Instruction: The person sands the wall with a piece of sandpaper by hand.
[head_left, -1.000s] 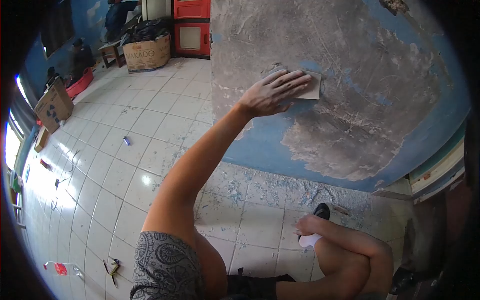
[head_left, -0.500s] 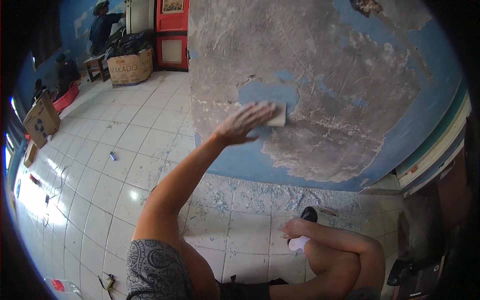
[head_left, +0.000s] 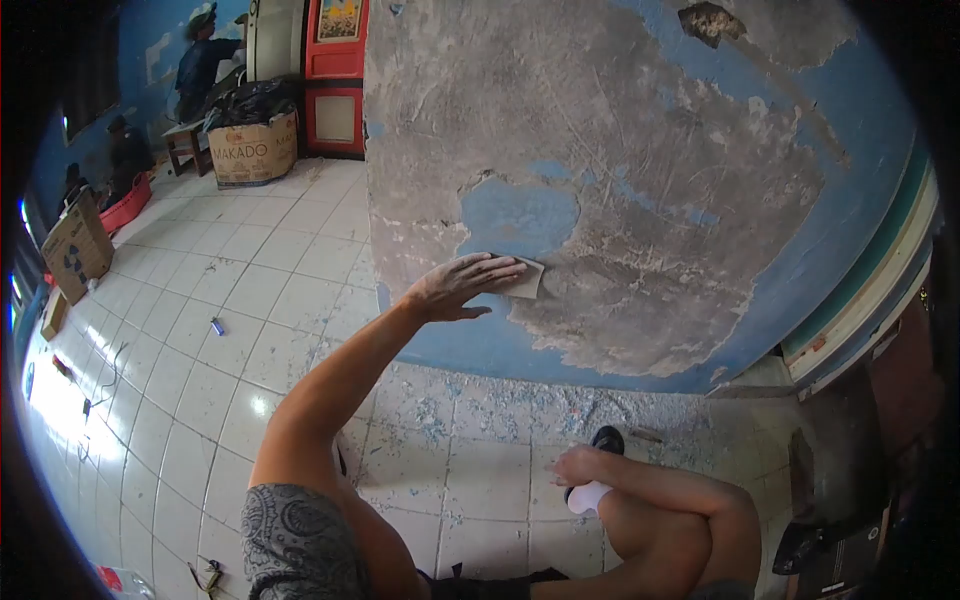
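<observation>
My left hand point(head_left: 458, 288) lies nearly flat against the wall, pressing a pale, rectangular piece of sandpaper point(head_left: 528, 281) under its fingers. Whitish dust coats the fingers. The sandpaper touches the lower edge of a blue paint patch point(head_left: 520, 218), surrounded by scraped grey plaster point(head_left: 660, 290). Low down, my right hand point(head_left: 577, 466) rests with curled fingers beside my bent leg, just above the white sock point(head_left: 588, 497) and dark shoe point(head_left: 607, 439). Nothing shows in that hand.
Paint flakes point(head_left: 480, 410) litter the tiles along the wall's base. A small blue lighter point(head_left: 217, 326) lies on the floor. Farther back stand a cardboard box point(head_left: 255, 150) with black bags, a red door point(head_left: 335, 75) and another person point(head_left: 200, 65). Higher up, the wall has a hole point(head_left: 711, 24).
My left hand has slid the sandpaper down and slightly left along the wall. The view has shifted a little. My right hand stays by the leg.
</observation>
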